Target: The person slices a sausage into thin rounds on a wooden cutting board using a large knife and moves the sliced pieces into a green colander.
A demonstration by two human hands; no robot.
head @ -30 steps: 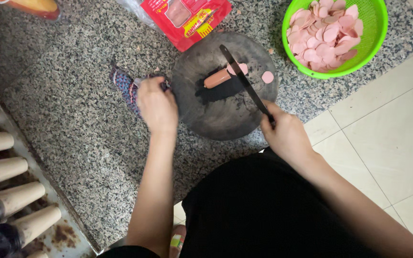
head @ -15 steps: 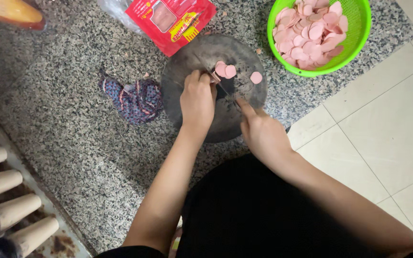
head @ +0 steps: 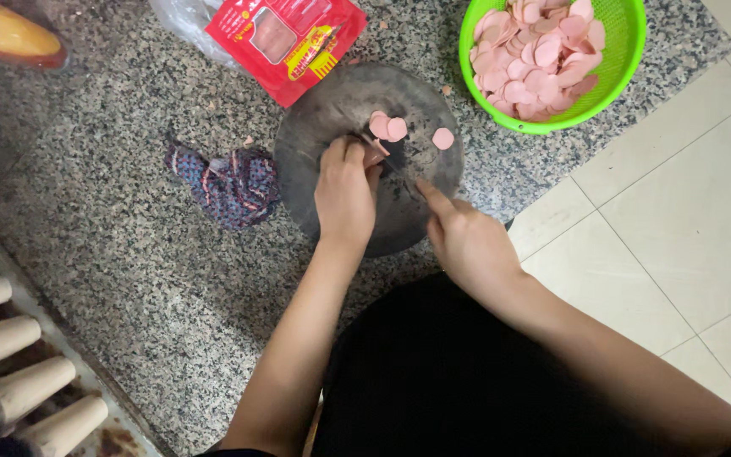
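A round dark cutting board [head: 323, 110] lies on a speckled granite counter [head: 129, 271]. My left hand [head: 344, 195] presses down on a short pink sausage piece [head: 374, 155] at the board's middle. My right hand [head: 467, 241] grips a dark knife [head: 399, 162] whose blade stands right beside the sausage. Several pink sausage slices [head: 388, 127] lie on the board beyond the blade, and one slice [head: 443, 138] sits apart to the right.
A green basket [head: 628, 51] full of pink slices stands at the upper right. A red sausage packet [head: 285, 38] lies above the board, a dark patterned cloth [head: 230, 182] to its left. Pale floor tiles [head: 687, 220] are on the right, wooden posts [head: 10, 372] at the lower left.
The whole sausage has been cut down to a short piece, with more slices on the board. My left hand has moved from the cloth side onto the sausage; the knife has come closer to it.
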